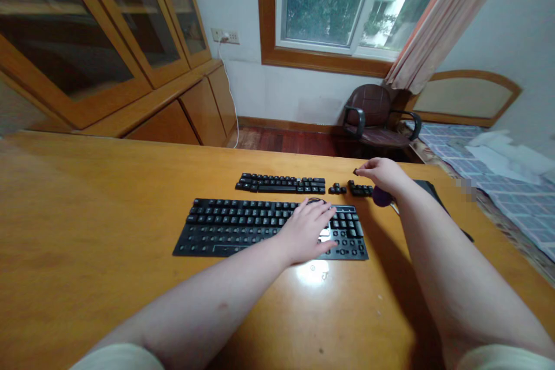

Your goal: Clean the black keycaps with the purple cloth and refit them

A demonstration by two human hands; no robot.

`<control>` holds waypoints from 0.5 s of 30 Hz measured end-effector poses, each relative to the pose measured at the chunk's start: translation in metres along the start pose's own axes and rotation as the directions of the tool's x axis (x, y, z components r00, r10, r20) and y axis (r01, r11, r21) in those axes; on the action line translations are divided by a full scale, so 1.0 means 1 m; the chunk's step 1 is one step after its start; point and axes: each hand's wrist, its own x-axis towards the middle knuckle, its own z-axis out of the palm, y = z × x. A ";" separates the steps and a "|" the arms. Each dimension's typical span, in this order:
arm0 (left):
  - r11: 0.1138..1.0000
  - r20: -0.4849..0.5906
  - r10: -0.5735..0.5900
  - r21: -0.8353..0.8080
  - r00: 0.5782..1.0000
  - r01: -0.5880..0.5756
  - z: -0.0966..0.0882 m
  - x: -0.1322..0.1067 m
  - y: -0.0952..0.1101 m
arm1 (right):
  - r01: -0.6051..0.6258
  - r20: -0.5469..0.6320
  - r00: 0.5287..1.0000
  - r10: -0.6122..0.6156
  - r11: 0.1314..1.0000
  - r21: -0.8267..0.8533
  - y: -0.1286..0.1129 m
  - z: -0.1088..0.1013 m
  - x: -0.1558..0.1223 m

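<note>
A black keyboard (234, 221) lies on the wooden desk, its upper rows capped and its lower rows and part of the number pad bare. My left hand (307, 228) rests on its right half with fingers spread, covering some keys. Behind the keyboard, loose black keycaps stand in rows (280, 184), with a small cluster (337, 189) and another group (361, 189) to their right. Over that last group, my right hand (381, 174) pinches a small dark keycap (355, 171) between its fingertips. A purple round thing (381, 196) sits just below this hand, partly hidden by it.
A dark flat object (429, 191) lies at the desk's right, partly behind my right forearm. Past the desk (108, 196) are an armchair (375, 113), a bed (459, 150) and a window (329, 0). A glass-doored cabinet (143, 78) stands at the left.
</note>
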 end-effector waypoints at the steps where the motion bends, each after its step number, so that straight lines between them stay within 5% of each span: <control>1: 0.999 -0.071 0.000 -0.041 0.998 -0.003 -0.001 0.000 0.000 | 0.074 0.027 0.997 -0.079 0.987 0.145 -0.009 -0.001 -0.016; 4: 0.988 -0.312 -0.039 -0.157 0.949 -0.011 -0.002 -0.001 0.001 | 0.179 0.136 0.956 -0.261 0.883 0.435 -0.036 0.005 -0.064; 7: 0.975 -0.454 -0.100 -0.222 0.886 -0.004 -0.001 -0.002 0.000 | 0.180 0.119 0.954 -0.273 0.847 0.501 -0.054 0.019 -0.092; 15: 0.966 -0.506 -0.062 -0.249 0.860 -0.077 0.002 0.001 -0.009 | 0.220 0.118 0.935 -0.333 0.810 0.543 -0.055 0.037 -0.092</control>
